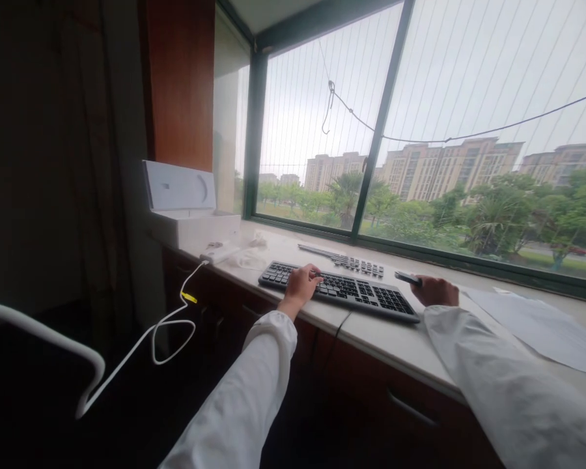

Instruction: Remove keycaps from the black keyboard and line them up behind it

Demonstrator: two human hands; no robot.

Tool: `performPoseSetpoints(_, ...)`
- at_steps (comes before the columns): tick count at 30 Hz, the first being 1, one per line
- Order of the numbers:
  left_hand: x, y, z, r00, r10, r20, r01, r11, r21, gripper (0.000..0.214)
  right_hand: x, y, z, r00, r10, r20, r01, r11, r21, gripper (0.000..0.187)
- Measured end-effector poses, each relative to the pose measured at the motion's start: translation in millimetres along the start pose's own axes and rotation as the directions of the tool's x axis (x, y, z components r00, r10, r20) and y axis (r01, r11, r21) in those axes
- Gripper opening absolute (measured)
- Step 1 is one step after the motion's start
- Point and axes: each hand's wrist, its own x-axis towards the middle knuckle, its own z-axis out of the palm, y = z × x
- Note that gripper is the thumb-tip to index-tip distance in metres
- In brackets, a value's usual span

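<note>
Keyboard, black and full-width, lies at an angle near the front edge of the table, and from my remote seat I see the left hand resting on its left half, fingers curled down onto the keys and holding nothing. The right hand, just off the keyboard's right end, is closed around a dark slim device; what kind of device it is I cannot tell. In my judgement the keys want a light touch from the left hand, since the keyboard sits close to the front edge, and the device wants a firm, level grip clear of the keys. A second, thinner keyboard lies behind the first, nearer the window. Loose papers lie toward the right end. At the left end stands a white box, and a white cable trails off the front edge into a dark room. Outside are an overcast sky, trees and apartment blocks.
</note>
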Motion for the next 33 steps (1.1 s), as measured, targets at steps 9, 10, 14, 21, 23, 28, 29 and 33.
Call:
performPoseSetpoints(9, -2.4, 4.6, -3.7, 1.000, 0.016, -0.013, -0.016, 0.999, -0.048, 0.017, 1.2, 4.2, 9.3, 1.000, 0.005, 0.014, -0.006, 0.999, 0.050, 0.033)
performPoseSetpoints(10, -2.8, 5.4, -4.1, 1.000, 0.015, -0.012, -0.016, 0.999, -0.051, 0.017, 0.6, 3.8, 9.6, 1.000, -0.007, 0.013, 0.006, 0.999, 0.051, 0.033)
performPoseSetpoints(14, -3.3, 7.5, -5.5, 0.999, 0.038, -0.013, -0.039, 0.998, -0.057, 0.016, -1.5, 3.9, 9.4, 0.999, -0.042, 0.021, 0.040, 0.997, 0.062, 0.033)
performPoseSetpoints(21, -0.5, 5.8, -5.8, 0.991, 0.088, -0.103, -0.089, 0.996, -0.006, 0.016, -1.2, 1.5, 6.6, 0.997, -0.048, 0.057, 0.043, 0.995, 0.091, 0.032)
performPoseSetpoints(23, 0.6, 4.7, -5.0, 0.985, 0.119, -0.127, -0.119, 0.993, 0.013, 0.016, -0.9, 0.6, 4.9, 0.997, -0.052, 0.064, 0.046, 0.994, 0.101, 0.032)
performPoseSetpoints(28, -0.7, 5.3, -4.1, 0.991, 0.100, -0.087, -0.098, 0.995, 0.030, 0.019, 2.4, 2.8, -0.1, 0.998, -0.013, 0.053, 0.005, 0.989, 0.149, 0.032)
performPoseSetpoints(29, -1.4, 6.1, -4.1, 0.992, 0.097, -0.079, -0.094, 0.995, 0.040, 0.021, 3.2, 3.8, -0.8, 0.999, -0.001, 0.054, -0.007, 0.988, 0.157, 0.032)
performPoseSetpoints(33, 3.4, 11.0, -3.9, 0.988, 0.156, -0.013, -0.153, 0.980, 0.130, 0.021, 5.3, 5.2, -1.0, 0.998, -0.001, 0.057, -0.009, 0.984, 0.177, 0.033)
